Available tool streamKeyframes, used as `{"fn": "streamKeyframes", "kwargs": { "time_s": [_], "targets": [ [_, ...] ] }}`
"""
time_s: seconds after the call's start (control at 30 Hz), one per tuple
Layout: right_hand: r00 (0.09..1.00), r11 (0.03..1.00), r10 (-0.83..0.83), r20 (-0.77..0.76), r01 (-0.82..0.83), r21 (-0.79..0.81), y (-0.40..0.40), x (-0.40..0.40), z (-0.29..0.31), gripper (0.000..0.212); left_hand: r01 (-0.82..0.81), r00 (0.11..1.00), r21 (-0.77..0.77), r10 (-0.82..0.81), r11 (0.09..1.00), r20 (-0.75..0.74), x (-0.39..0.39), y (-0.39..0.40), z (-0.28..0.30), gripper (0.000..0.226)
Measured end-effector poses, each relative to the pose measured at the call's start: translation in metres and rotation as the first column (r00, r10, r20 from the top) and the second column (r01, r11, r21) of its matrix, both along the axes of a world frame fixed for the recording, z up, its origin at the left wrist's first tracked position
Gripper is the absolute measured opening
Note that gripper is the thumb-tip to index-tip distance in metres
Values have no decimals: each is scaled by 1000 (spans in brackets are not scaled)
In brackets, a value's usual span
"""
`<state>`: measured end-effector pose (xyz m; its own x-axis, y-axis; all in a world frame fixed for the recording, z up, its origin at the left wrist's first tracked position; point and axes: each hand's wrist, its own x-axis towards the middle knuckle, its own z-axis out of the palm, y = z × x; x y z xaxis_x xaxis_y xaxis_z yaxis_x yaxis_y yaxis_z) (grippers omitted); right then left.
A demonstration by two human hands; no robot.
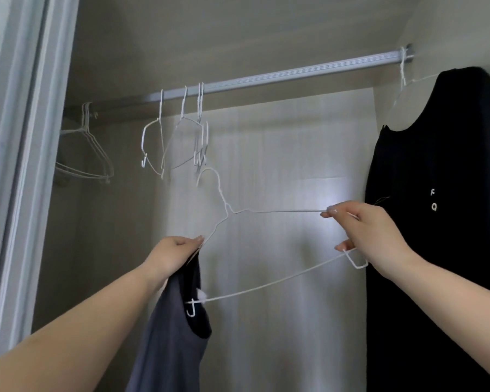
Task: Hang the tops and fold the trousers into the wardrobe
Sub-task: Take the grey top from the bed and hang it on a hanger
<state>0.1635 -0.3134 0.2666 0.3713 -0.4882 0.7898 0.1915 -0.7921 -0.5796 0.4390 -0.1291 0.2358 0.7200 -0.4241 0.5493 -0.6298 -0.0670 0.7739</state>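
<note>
A white wire hanger (269, 212) is held up inside the wardrobe, below the silver rail (280, 75). My right hand (362, 236) grips the hanger's right shoulder end. My left hand (173, 256) pinches the hanger's left arm together with the strap of a grey sleeveless top (164, 335), which hangs down from that hand. The hanger's lower left corner pokes through the top's opening. The hanger's hook is free of the rail.
A black top (436, 222) with small white letters hangs on a hanger at the rail's right end. Several empty white hangers (178, 142) hang at the rail's middle and more hangers (88, 154) at its left. The wardrobe door frame (17, 165) stands at the left.
</note>
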Motion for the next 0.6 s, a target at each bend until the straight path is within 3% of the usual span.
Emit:
{"fn": "streamKeyframes", "kwargs": {
  "time_s": [0.17,0.3,0.37,0.4,0.43,0.5,0.53,0.6],
  "targets": [
    [997,998,12,-71,-16,-54,6,18,-16,19,219,962,-241,-251,946,-108,-28,-15,13,36],
    [997,998,33,-77,-37,-52,4,27,-26,20,182,978,-242,-202,953,-60,-30,-16,19,31],
    [981,975,187,-57,-178,134,1,29,-29,29,145,988,-215,-153,966,-25,-27,-18,17,31],
    [935,886,354,8,-339,316,0,28,-31,40,136,990,-205,-142,969,-13,-26,-18,15,31],
    [860,739,500,104,-486,467,-1,26,-34,53,129,991,-199,-134,971,-12,-25,-18,14,30],
    [764,501,586,269,-603,621,-7,25,-45,61,116,992,-199,-125,973,-32,-22,-16,12,30],
    [767,454,577,280,-587,670,-11,29,-56,55,114,991,-198,-126,973,-50,-21,-15,12,30],
    [830,543,551,91,-439,716,-14,42,-84,38,132,986,-198,-149,971,-77,-21,-15,12,29]
  ]
}}
